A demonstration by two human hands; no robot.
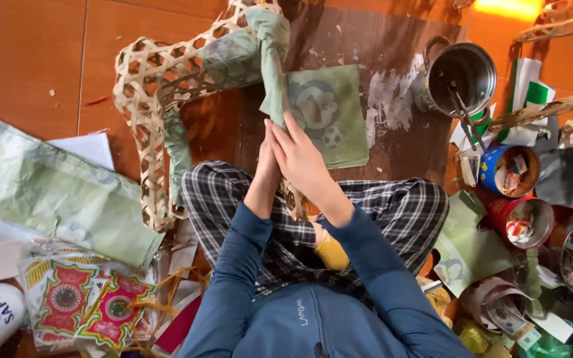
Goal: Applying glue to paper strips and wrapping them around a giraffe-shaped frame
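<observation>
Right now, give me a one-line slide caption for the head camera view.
Seated on the floor, left hand and right hand press green paper around a woven bamboo frame strut beside a steel pot.

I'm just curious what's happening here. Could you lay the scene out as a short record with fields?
Setting: wooden floor, person seated cross-legged
Left hand: pressed against a paper-wrapped strut
Right hand: pressed on the same strut, opposite side
Frame: woven bamboo frame, partly covered in green paper
Nearby: green printed sheet, steel pot holding scissors
</observation>
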